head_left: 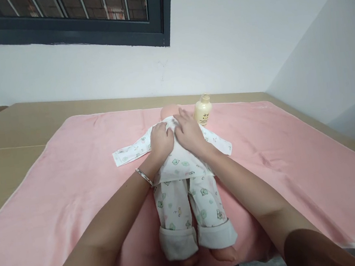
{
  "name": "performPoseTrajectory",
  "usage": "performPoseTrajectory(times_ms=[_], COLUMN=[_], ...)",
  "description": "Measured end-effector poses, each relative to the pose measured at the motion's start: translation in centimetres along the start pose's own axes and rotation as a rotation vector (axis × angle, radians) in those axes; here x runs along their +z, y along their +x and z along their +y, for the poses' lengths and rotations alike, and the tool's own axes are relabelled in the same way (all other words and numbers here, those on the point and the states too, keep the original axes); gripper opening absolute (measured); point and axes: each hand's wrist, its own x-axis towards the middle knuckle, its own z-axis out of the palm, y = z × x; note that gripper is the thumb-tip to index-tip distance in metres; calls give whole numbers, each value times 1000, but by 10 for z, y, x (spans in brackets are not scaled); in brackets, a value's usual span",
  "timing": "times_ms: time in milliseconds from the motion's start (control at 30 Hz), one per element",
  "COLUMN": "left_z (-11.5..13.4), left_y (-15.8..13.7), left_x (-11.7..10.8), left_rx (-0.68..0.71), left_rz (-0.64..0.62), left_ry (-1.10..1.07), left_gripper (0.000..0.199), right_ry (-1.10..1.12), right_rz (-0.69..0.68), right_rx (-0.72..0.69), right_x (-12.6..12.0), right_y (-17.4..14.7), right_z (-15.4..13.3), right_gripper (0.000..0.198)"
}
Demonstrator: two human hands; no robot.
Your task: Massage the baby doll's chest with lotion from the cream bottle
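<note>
My L hand (162, 141), part-curled (can't tell if it grips fabric), & R hand (191, 133), loosely open w/ nothing visibly held, both touch the clothed doll (181, 165) directly under them, long axis running head-to-feet toward me.

A slim, shiny silver-coloured bangle (144, 177) circles the left wrist (150, 164); both forearms (111, 229) and the right wrist (208, 151) are bare
</note>
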Motion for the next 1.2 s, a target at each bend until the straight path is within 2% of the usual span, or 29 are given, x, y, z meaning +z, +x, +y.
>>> performPoseTrajectory(times_ms=[100, 200, 433, 833, 933, 1033, 1200], left_z=[0, 1, 14, 25, 19, 11, 18], left_y=[1, 1, -2, -2, 2, 8, 20], left_x=[0, -2, -11, -17, -15, -14, -11], left_rx=[3, -3, -105, -154, -101, -9, 85], left_rz=[-10, -22, -74, -100, -95, -56, -18], left_ry=[10, 19, 106, 177, 188, 189, 91], left_gripper=[43, 43, 44, 36, 35, 36, 39], right_ry=[-10, -6, 13, -118, -124, -100, 143], right_rz=[-138, -160, -187, -282, -259, -223, -125], right_rx=[-32, -64, 150, 313, 256, 139, 19], right_x=[7, 8, -1, -18, -16, -15, -36], right_y=[1, 2, 6, 4, 4, 7, 20], right_z=[3, 3, 8, -4, -5, -3, 7], right_gripper=[44, 44, 42, 51, 47, 39, 41])
